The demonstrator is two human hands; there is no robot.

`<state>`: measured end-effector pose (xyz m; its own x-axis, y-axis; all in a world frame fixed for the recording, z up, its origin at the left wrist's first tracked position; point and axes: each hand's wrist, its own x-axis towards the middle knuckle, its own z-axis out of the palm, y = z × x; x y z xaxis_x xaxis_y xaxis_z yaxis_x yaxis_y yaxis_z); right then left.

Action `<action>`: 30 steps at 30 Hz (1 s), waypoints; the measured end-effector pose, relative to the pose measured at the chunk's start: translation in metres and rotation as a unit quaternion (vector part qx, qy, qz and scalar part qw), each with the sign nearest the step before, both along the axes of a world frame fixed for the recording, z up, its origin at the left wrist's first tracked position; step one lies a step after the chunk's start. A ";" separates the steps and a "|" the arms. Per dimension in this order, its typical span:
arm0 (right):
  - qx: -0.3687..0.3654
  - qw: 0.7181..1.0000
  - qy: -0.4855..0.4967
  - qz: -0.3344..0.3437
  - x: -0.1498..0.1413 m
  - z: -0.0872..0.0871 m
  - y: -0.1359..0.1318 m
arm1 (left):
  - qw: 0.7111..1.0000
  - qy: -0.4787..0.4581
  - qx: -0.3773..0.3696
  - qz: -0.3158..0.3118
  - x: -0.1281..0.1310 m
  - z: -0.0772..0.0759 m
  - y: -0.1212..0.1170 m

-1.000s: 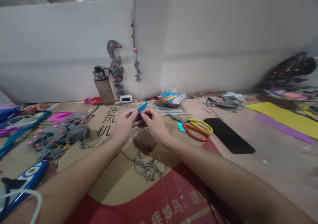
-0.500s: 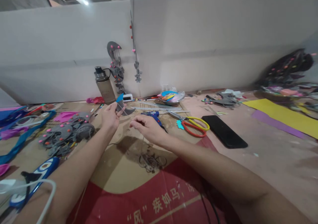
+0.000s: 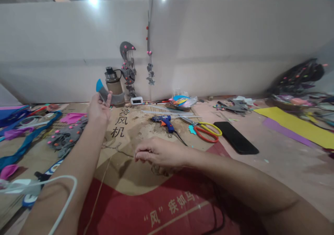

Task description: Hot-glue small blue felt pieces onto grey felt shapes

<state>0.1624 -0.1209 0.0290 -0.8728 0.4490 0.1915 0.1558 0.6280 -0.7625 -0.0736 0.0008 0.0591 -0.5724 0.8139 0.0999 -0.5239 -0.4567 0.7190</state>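
My left hand (image 3: 99,110), raised near the bottle, grips a crescent-shaped grey felt piece (image 3: 118,98) with a blue tip. Its fingers close around the piece's near side. Low over the cardboard, my right hand (image 3: 161,152) has its fingers curled and pinched together. A thin grey string (image 3: 122,152) runs from its fingertips toward the left. Partly covered by this hand is a loose coil of string (image 3: 156,170) on the cardboard. Beyond it lie a blue glue gun (image 3: 167,123) and scissors (image 3: 207,130) with yellow and red handles.
A bottle (image 3: 114,86) stands by the white partition, near hanging grey felt ornaments (image 3: 127,66). A black phone (image 3: 236,137) lies right of the scissors. Pink-dotted grey felt pieces (image 3: 66,139) lie at left. A white cable (image 3: 74,186) crosses my left forearm.
My left hand has moved left and up with the felt piece. My right hand has come down closer to the cardboard, over the string coil. The camera view has shifted slightly.
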 end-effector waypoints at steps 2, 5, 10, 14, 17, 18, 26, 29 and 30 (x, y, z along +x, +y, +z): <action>-0.065 0.998 -0.009 -0.022 0.004 0.001 0.000 | 1.000 -0.021 0.018 0.008 -0.007 0.007 -0.003; -0.168 0.986 -0.010 -0.010 0.010 0.011 -0.006 | 0.998 -0.043 0.037 0.023 -0.018 0.015 -0.006; -0.050 0.996 -0.023 0.068 0.011 0.024 -0.006 | 0.998 -0.030 0.052 0.021 -0.015 0.003 -0.002; 0.098 0.957 0.005 -0.273 0.016 -0.006 0.033 | 0.999 0.027 0.039 -0.008 0.014 -0.024 0.001; 0.181 0.857 -0.051 -0.480 0.028 -0.043 0.069 | 0.997 0.052 0.028 -0.057 0.035 -0.041 -0.004; 0.182 0.836 -0.087 -0.511 0.033 -0.054 0.079 | 0.995 0.057 0.022 -0.077 0.040 -0.045 -0.006; 0.005 0.854 -0.187 -0.486 0.048 -0.074 0.106 | 0.987 0.103 0.003 -0.126 0.058 -0.056 -0.016; -0.038 0.867 -0.158 -0.470 0.054 -0.067 0.106 | 0.984 0.109 -0.003 -0.140 0.063 -0.060 -0.018; -0.051 0.870 -0.142 -0.469 0.056 -0.066 0.106 | 0.984 0.109 -0.006 -0.143 0.065 -0.061 -0.019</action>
<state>0.2186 -0.0147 -0.0367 -0.1177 0.9916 -0.0545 0.7553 0.0537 -0.6532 -0.0087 -0.0177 -0.0023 -0.2862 0.9401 0.1852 -0.4619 -0.3047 0.8330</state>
